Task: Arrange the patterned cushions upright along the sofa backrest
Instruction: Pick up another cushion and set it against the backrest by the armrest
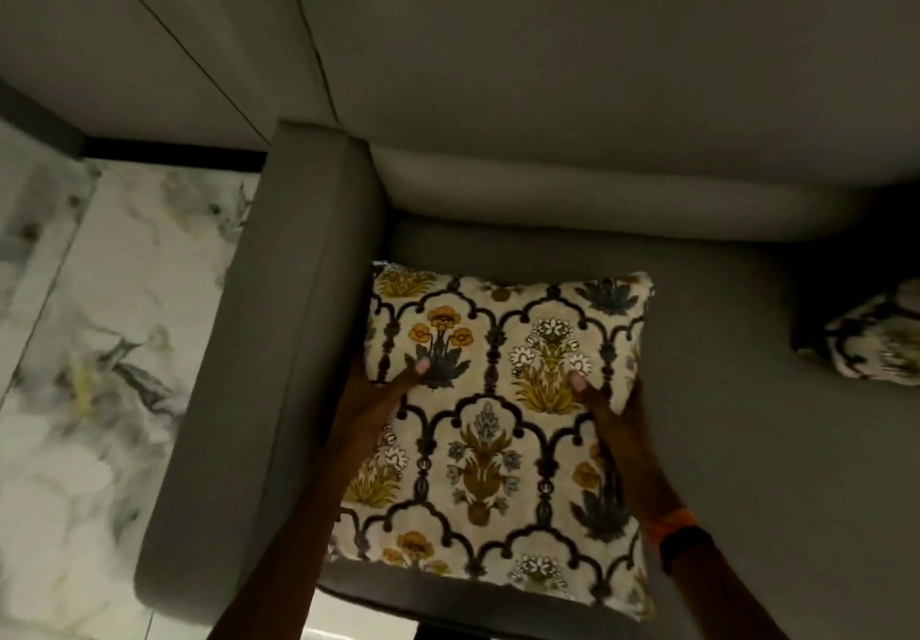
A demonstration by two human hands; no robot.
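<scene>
Two hands hold one floral cushion (pixel 498 420) over the grey sofa (pixel 597 92) seat, beside the armrest (pixel 279 301). I judge it soft and light, best gripped at both side edges. My left hand (pixel 378 405) and right hand (pixel 605 405) clamp it, thumbs on top. A second cushion (pixel 876 341) lies far right.

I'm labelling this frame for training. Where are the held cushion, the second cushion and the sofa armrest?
held cushion (pixel 498 420): head view, middle of its patterned face.
second cushion (pixel 876 341): head view, its visible corner at the right edge.
sofa armrest (pixel 259 321): head view, its top surface.
</scene>
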